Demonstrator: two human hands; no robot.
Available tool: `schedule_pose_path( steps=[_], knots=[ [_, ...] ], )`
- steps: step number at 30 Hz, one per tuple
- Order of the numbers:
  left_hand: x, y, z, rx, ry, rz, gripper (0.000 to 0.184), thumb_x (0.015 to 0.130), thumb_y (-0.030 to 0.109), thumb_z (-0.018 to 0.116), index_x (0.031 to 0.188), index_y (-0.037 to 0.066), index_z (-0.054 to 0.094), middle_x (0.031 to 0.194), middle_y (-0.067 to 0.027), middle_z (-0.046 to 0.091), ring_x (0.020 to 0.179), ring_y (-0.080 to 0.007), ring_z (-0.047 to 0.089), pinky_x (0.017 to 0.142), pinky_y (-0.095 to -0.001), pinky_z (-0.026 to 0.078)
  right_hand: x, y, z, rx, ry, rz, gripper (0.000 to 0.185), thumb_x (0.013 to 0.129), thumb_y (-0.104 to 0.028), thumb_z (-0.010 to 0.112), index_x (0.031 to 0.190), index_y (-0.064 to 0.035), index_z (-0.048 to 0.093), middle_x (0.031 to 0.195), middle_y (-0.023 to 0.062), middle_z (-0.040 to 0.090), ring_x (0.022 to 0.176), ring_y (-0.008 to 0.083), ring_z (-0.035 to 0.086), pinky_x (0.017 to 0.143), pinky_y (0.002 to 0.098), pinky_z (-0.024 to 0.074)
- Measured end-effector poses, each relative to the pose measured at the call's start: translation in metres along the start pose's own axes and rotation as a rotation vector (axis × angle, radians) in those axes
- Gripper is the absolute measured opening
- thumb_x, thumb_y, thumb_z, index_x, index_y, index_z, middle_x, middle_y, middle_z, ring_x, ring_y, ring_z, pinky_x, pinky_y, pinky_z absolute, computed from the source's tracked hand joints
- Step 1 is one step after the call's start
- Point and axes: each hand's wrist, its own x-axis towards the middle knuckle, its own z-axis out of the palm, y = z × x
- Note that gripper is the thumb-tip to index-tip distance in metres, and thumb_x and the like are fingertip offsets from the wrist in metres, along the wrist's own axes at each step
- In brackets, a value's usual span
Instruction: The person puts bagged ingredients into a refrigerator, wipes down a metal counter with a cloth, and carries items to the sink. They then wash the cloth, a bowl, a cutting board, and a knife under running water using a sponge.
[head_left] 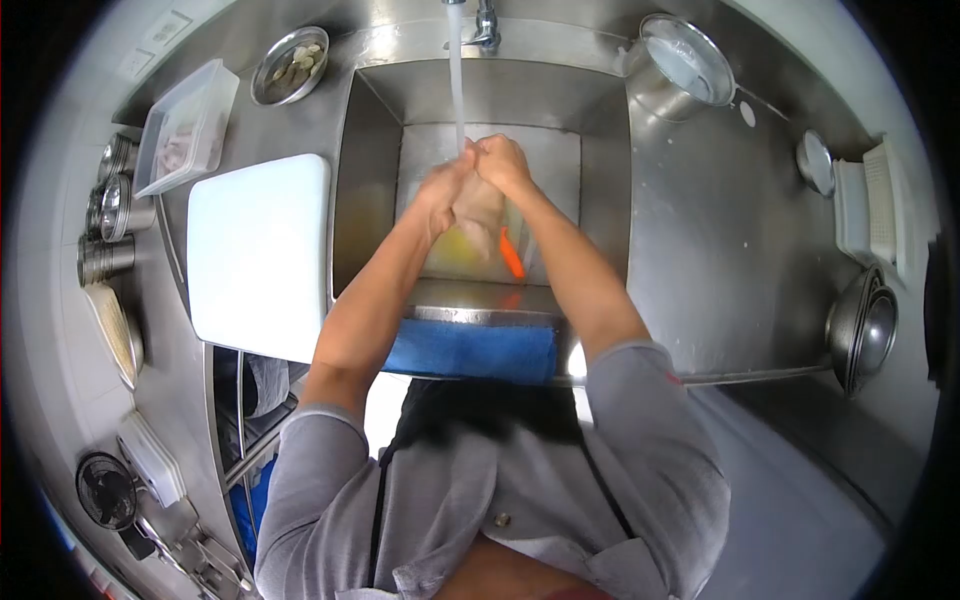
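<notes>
Over the steel sink (605, 190), both hands are together beside the stream of running water (456, 80). My left hand (441, 192) is closed around the upper left of a pale, soft piece that looks like raw chicken (479, 212). Gripping its top end is my right hand (500, 163), fingers curled. The piece hangs down between my wrists, and motion blurs it somewhat. Below it in the sink lies a slim, bright orange thing (511, 255), its kind unclear. A yellowish blurred patch (455, 252) shows beside it.
A white cutting board (258, 260) lies left of the sink. Behind it stand a plastic box (215, 120) with pinkish pieces and a metal bowl (268, 85) with food. A steel pot (640, 80) is at back right. A blue cloth (470, 350) covers the front edge.
</notes>
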Motion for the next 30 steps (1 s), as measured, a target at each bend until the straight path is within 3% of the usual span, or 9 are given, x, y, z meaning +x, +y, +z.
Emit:
schedule_pose_path(
  steps=[2,6,12,15,18,21,24,27,30],
  knots=[
    [0.013,0.0,-0.02,-0.061,-0.062,0.166,0.021,0.097,0.021,0.058,0.104,0.002,0.063,0.097,-0.0082,0.066,0.09,-0.0214,0.064,0.081,-0.035,0.053,0.001,0.01,-0.001,0.521,-0.152,-0.01,0.051,0.089,-0.051,0.062,0.097,-0.0021,0.071,0.09,0.0141,0.072,0.089,0.0259,0.068,0.084,0.0402,0.0494],
    [0.017,0.001,-0.05,-0.243,-0.046,0.29,0.014,0.097,0.018,0.058,0.102,0.005,0.06,0.098,-0.0074,0.064,0.089,-0.0217,0.064,0.083,-0.0382,0.053,-0.005,0.059,-0.013,-0.144,-0.406,-0.159,0.047,0.087,-0.041,0.071,0.109,-0.0006,0.068,0.105,0.0107,0.069,0.1,0.019,0.062,0.087,0.036,0.0472],
    [0.034,-0.019,-0.041,-0.261,0.192,0.174,0.014,0.097,0.02,0.056,0.1,0.008,0.052,0.099,-0.0086,0.061,0.092,-0.0222,0.063,0.084,-0.04,0.053,-0.015,0.043,0.008,0.959,-0.1,-0.106,0.03,0.077,-0.026,0.077,0.094,-0.0016,0.069,0.095,0.0069,0.069,0.089,0.0199,0.064,0.08,0.035,0.049],
    [0.08,-0.042,-0.067,-0.491,-0.247,0.049,0.022,0.1,0.028,0.045,0.104,0.009,0.054,0.097,-0.0107,0.062,0.091,-0.026,0.064,0.08,-0.0437,0.055,-0.04,0.026,0.074,0.549,0.101,-0.556,0.023,0.086,-0.027,0.071,0.08,-0.0053,0.067,0.083,0.0032,0.068,0.079,0.0153,0.062,0.07,0.0322,0.0478],
    [0.08,-0.056,-0.06,-0.435,-0.352,0.032,0.021,0.099,0.026,0.047,0.101,0.007,0.055,0.094,-0.0084,0.06,0.086,-0.0237,0.062,0.079,-0.0416,0.054,-0.061,-0.013,0.063,0.244,0.338,-0.254,0.035,0.088,-0.029,0.068,0.066,-0.0028,0.062,0.063,-0.0005,0.061,0.062,0.0134,0.056,0.061,0.0342,0.0455],
    [0.04,-0.039,-0.013,-0.188,-0.133,-0.065,0.038,0.099,0.034,0.05,0.116,0.001,0.056,0.103,-0.0132,0.066,0.093,-0.0277,0.065,0.083,-0.0423,0.054,0.009,0.016,0.025,-0.088,0.431,-0.194,0.039,0.087,-0.034,0.067,0.064,-0.0022,0.064,0.056,0.0164,0.057,0.061,0.0199,0.062,0.066,0.0386,0.0497],
    [0.0,-0.011,-0.009,-0.077,-0.131,-0.029,0.03,0.094,0.029,0.063,0.11,0.003,0.059,0.099,-0.0102,0.066,0.087,-0.023,0.066,0.079,-0.0393,0.055,0.021,0.021,-0.003,-0.02,0.186,0.003,0.041,0.087,-0.041,0.067,0.071,-0.0039,0.069,0.064,0.0123,0.064,0.064,0.0201,0.061,0.067,0.0384,0.0499],
    [0.015,0.001,-0.053,0.042,-0.243,0.182,0.025,0.091,0.022,0.066,0.107,0.004,0.06,0.101,-0.0096,0.066,0.088,-0.0213,0.065,0.079,-0.0378,0.055,0.001,0.036,-0.006,0.377,-0.223,-0.251,0.039,0.085,-0.043,0.071,0.089,-0.0043,0.072,0.078,0.0067,0.069,0.073,0.0185,0.063,0.069,0.0371,0.05],
    [-0.001,0.021,-0.052,-0.224,-0.138,0.268,0.015,0.091,0.016,0.065,0.101,0.006,0.06,0.099,-0.0079,0.064,0.092,-0.0203,0.063,0.083,-0.0369,0.053,0.0,0.051,-0.032,0.059,-0.371,-0.118,0.047,0.081,-0.038,0.076,0.11,-0.0018,0.067,0.099,0.0058,0.069,0.087,0.0164,0.063,0.075,0.0308,0.0493]
  ],
)
